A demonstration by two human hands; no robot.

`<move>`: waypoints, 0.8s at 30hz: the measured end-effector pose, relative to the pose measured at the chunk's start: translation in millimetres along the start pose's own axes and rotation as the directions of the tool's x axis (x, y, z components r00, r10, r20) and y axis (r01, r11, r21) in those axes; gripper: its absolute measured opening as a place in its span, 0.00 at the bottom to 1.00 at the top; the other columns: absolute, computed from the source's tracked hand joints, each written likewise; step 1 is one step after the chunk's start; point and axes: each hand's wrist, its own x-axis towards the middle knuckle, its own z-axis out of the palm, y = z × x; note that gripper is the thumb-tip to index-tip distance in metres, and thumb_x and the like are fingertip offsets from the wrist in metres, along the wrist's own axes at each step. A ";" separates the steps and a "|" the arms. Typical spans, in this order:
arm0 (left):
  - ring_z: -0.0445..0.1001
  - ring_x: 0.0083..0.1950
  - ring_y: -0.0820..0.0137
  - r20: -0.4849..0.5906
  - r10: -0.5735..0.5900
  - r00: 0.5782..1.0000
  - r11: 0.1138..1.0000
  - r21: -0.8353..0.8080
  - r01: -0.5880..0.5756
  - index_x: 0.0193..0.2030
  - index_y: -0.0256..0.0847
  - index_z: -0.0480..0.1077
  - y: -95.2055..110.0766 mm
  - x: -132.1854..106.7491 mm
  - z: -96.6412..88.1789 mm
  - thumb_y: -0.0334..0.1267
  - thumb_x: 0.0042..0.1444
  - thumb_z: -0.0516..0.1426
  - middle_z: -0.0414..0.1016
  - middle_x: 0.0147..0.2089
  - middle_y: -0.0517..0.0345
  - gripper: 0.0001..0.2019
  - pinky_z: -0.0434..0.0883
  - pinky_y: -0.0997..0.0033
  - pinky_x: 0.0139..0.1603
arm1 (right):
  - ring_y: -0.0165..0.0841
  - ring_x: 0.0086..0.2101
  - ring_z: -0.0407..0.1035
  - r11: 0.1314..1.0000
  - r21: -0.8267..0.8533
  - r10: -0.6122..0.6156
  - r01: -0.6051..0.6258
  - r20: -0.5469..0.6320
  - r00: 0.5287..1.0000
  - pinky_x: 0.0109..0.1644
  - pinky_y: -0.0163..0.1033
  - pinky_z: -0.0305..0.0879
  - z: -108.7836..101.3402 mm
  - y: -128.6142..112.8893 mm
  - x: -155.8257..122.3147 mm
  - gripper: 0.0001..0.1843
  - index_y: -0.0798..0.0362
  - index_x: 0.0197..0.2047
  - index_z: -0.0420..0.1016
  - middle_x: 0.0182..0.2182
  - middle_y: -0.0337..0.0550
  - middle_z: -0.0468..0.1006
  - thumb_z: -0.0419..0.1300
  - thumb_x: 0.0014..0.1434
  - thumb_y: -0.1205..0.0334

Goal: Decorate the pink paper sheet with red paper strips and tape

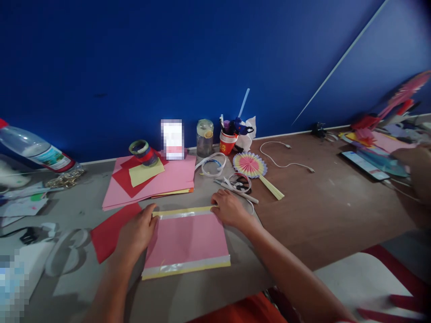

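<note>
we find the taped sheet [188, 240] lying on the table [82, 208]. we note the left hand [139, 229] at its far left corner and the right hand [230, 208] at its far right corner, both touching; we cannot tell whether the fingers pinch or merely rest. we judge that uneven pulling could skew it or lift its clear tape [173, 268], and that a careless sweep could crease the red paper [106, 235] left of it or knock the paper fan [249, 164] beyond it.
</note>
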 end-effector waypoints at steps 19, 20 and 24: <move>0.51 0.70 0.52 -0.118 0.741 0.661 0.671 0.083 -0.737 0.66 0.41 0.56 58.5 -11.5 58.1 0.53 0.61 0.50 0.56 0.69 0.47 0.30 0.53 0.45 0.66 | 0.35 0.44 0.66 0.995 0.074 -0.068 0.068 -0.010 0.998 0.50 0.36 0.58 0.8 6.3 -4.3 0.10 0.54 0.42 0.74 0.40 0.45 0.74 0.55 0.58 0.70; 0.51 0.70 0.52 -0.112 0.736 0.668 0.677 0.088 -0.731 0.66 0.41 0.56 57.5 -10.9 59.3 0.53 0.61 0.51 0.56 0.69 0.48 0.29 0.53 0.46 0.66 | 0.35 0.45 0.66 0.996 0.070 -0.062 0.063 -0.010 0.998 0.50 0.36 0.58 0.7 7.7 -4.9 0.11 0.54 0.43 0.74 0.41 0.46 0.74 0.56 0.57 0.70; 0.51 0.70 0.52 -0.107 0.729 0.676 0.684 0.094 -0.723 0.66 0.42 0.57 56.8 -10.7 60.1 0.51 0.61 0.52 0.55 0.70 0.50 0.29 0.52 0.47 0.67 | 0.36 0.42 0.66 0.999 0.036 -0.033 0.033 -0.006 0.999 0.47 0.37 0.59 1.0 9.8 -6.8 0.09 0.54 0.40 0.74 0.39 0.45 0.74 0.56 0.55 0.70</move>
